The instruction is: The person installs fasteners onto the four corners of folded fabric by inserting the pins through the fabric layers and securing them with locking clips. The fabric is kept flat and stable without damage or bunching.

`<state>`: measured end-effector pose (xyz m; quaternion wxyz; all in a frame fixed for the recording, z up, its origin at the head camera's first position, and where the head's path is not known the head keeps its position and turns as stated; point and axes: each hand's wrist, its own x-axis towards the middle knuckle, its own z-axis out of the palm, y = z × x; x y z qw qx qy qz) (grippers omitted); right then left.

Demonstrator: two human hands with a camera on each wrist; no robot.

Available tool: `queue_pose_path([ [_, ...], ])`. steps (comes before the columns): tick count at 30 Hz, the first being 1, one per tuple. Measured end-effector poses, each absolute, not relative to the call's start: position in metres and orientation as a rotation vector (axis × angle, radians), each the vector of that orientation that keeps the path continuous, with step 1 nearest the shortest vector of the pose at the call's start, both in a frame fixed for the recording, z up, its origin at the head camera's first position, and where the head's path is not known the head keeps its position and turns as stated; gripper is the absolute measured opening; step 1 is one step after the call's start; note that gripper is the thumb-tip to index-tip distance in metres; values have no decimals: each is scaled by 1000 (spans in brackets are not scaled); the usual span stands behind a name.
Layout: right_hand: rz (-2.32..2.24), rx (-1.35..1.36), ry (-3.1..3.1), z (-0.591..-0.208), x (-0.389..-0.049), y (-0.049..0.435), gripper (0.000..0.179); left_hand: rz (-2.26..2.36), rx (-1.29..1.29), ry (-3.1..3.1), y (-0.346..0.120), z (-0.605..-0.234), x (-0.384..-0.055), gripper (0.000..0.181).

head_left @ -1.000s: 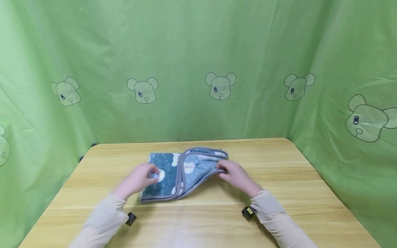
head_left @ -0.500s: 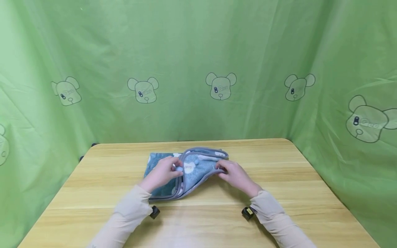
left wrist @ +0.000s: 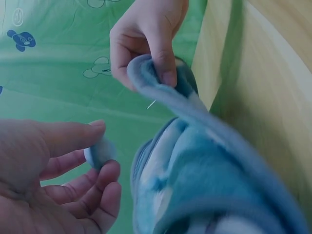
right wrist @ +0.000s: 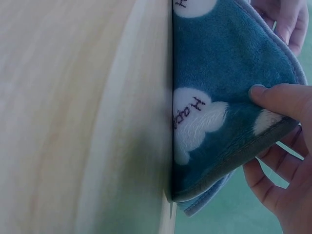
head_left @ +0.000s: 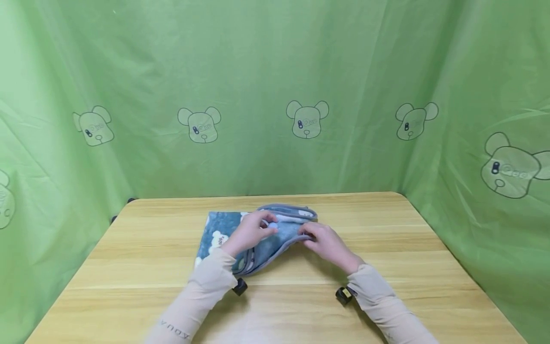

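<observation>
A folded blue fleece blanket with white bear prints and grey edging lies on the table, its right corner raised. My right hand grips that corner; in the right wrist view the thumb presses on the fleece and the other fingers are underneath. My left hand is above the middle of the blanket, thumb towards the right hand. Between its thumb and fingertips it pinches a small round light-blue thing, whose kind I cannot tell. A thin white needle-like sliver sticks out beside the raised edge.
The wooden table extends on all sides of the blanket. Green curtains with bear outlines hang around its back and sides. A small black camera sits at each wrist, the right one close over the wood.
My left hand has moved right across the blanket, from its left part to near the right hand, still pinching the light-blue thing. The right hand keeps its grip in the same place.
</observation>
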<state>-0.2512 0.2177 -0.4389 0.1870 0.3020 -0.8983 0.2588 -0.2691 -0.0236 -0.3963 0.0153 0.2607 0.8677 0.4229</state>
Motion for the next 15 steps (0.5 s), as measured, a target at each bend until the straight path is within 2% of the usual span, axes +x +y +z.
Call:
queue_pose_path([
  [10, 724, 863, -2527, -437, -251, 218, 16, 1519, 681, 2664, 2, -402, -280, 22],
  [15, 730, 867, -2530, -436, -251, 218, 16, 1729, 586, 2450, 11, -413, -287, 25],
])
